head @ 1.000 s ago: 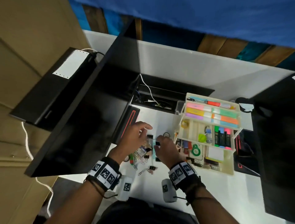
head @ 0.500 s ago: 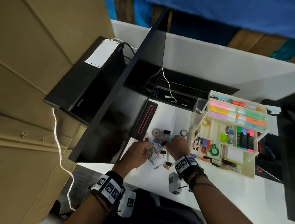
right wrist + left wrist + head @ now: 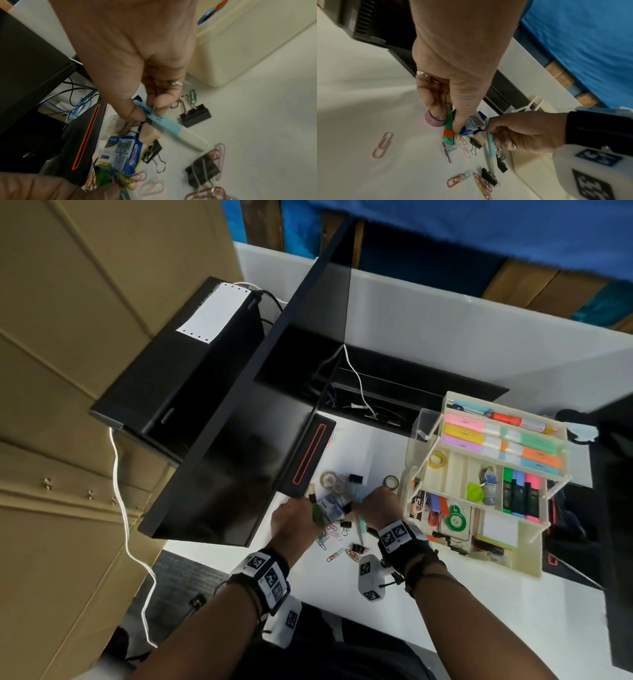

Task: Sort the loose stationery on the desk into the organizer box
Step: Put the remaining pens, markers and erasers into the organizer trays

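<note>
Loose stationery lies in a pile on the white desk: coloured paper clips point(image 3: 334, 554), black binder clips point(image 3: 195, 116) and a blue paper-clip packet point(image 3: 126, 152). My right hand point(image 3: 359, 503) pinches a light blue highlighter point(image 3: 164, 121) between thumb and fingers, its white end slanting down over the pile. My left hand point(image 3: 310, 508) grips a green pen-like item point(image 3: 449, 129) at the pile's left edge, next to a pink glitter roll point(image 3: 435, 120). The cream organizer box point(image 3: 527, 566) stands open just right of my right hand, holding highlighters, markers and clips.
A black monitor point(image 3: 222, 457) and its stand with a red line point(image 3: 308, 457) crowd the pile's left side. Small tape rolls point(image 3: 329, 478) and a dark ring point(image 3: 391, 482) lie behind the pile. A cable slot point(image 3: 376, 402) runs along the back. Bare desk lies in front.
My left hand went from spread open above the pile to curled round the green item. My right hand kept its hold on the blue highlighter. The head view swung left.
</note>
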A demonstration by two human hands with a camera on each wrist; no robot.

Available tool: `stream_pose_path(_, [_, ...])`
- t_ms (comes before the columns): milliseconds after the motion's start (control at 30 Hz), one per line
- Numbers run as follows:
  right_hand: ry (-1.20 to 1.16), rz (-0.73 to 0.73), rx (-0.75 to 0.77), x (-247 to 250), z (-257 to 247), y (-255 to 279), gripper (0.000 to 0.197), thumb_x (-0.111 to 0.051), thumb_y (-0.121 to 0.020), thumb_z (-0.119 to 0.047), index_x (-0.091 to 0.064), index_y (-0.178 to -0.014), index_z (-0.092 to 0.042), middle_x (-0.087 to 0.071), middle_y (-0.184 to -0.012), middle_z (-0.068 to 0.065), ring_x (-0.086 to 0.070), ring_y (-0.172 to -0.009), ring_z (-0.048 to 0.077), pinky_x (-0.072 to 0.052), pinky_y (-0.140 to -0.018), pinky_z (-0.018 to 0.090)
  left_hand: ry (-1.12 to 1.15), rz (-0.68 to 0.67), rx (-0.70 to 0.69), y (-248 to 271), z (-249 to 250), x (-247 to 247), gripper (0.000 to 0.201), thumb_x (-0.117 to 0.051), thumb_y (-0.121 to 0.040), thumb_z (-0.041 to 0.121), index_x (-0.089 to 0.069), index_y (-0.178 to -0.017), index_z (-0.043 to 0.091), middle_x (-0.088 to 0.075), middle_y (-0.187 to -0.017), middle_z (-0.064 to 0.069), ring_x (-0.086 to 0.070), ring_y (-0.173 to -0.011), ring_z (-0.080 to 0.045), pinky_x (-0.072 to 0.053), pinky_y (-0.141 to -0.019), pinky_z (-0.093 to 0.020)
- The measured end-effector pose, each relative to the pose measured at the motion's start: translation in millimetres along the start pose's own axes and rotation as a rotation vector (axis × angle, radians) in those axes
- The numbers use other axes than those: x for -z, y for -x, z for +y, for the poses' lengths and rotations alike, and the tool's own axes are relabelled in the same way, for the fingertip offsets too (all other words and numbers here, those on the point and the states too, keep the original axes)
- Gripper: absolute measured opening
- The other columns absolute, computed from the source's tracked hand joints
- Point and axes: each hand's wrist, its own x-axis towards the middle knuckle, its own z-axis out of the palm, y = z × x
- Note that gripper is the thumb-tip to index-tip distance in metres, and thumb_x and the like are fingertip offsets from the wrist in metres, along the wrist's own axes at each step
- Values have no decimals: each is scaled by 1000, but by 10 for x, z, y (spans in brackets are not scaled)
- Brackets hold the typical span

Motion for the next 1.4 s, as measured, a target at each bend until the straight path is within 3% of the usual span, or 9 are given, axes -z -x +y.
stream_pose_path(67, [-49, 4, 45, 12, 7, 32, 45, -81, -80, -46, -61, -60, -10, -60, -56, -2, -58, -49, 10, -42, -45, 22, 7, -10, 28, -27, 0, 3, 44, -71, -82, 56, -71, -102, 17, -71, -103, -6, -70, -96, -28, -45, -69, -31])
stream_pose_path(133, [-155, -16, 94, 82, 23, 92, 36, -83, -79, -37, -65, -60, -12, -59, -51, -4, -55, -44, 6, -52, -52, 30, 13, -16, 39, -44, 8, 18, 41, -70, -83, 53, -72, -101, 16, -73, -101, -5, -71, -95, -28, -45, -67, -30])
stream_pose_path(233, [-297, 13, 161, 302, 59, 252, 27, -84, -77, -25, -64, -91, -15, -69, -72, -2, -65, -62, 11, -56, -59, 33, 12, -18, 71, -64, 28, 59, 37, -72, -83, 49, -72, -100, 15, -74, -99, -4, -72, -94, -28, -49, -68, -31])
stream_pose_path(433, [-639, -17, 255, 871, 183, 485, 40, -78, -88, -9, -56, -119, -21, -73, -76, 10, -65, -55, 15, -57, -54, 34, -64, -12, 101, -53, 135, 147, 33, -68, -90, 48, -70, -97, 16, -73, -94, -1, -69, -85, -22, -44, -64, -28])
stream_pose_path(533, [-800, -36, 264, 1136, 200, 529, 31, -74, -92, -6, -60, -117, -18, -75, -86, 18, -68, -60, 18, -55, -56, 27, -72, -31, 114, -40, 167, 161, 30, -65, -91, 50, -67, -88, 20, -63, -81, 4, -62, -75, -19, -46, -64, -28])
stream_pose_path(633, [-871, -18, 245, 1283, 260, 499, 26, -73, -93, -8, -62, -115, -16, -75, -87, 20, -69, -62, 21, -57, -59, 33, -81, -44, 130, -46, 198, 188, 34, -70, -84, 54, -59, -77, 22, -61, -75, 7, -61, -71, -16, -46, -62, -26])
stream_pose_path(967, [-946, -49, 235, 1216, 300, 473, 22, -73, -94, -6, -61, -113, -3, -76, -90, 24, -72, -72, 30, -62, -65, 34, -71, 20, 127, -111, 210, 212, 32, -72, -81, 48, -67, -92, 18, -66, -82, 5, -62, -72, -16, -49, -61, -27])
stream_pose_path(1133, [-1000, -62, 215, 1105, 274, 495, 20, -72, -94, -3, -60, -110, 2, -77, -87, 22, -73, -76, 31, -61, -67, 34, -63, 8, 118, -179, 244, 187, 35, -71, -85, 46, -68, -98, 13, -71, -92, -1, -71, -81, -21, -59, -71, -31])
stream_pose_path(1400, [-988, -15, 177, 1102, 314, 535, 27, -76, -93, -8, -60, -109, 5, -77, -93, 22, -74, -86, 43, -62, -67, 31, 107, -2, 168, -251, 266, 246, 42, -71, -84, 56, -58, -82, 16, -56, -68, 6, -59, -62, -12, -45, -52, -24])
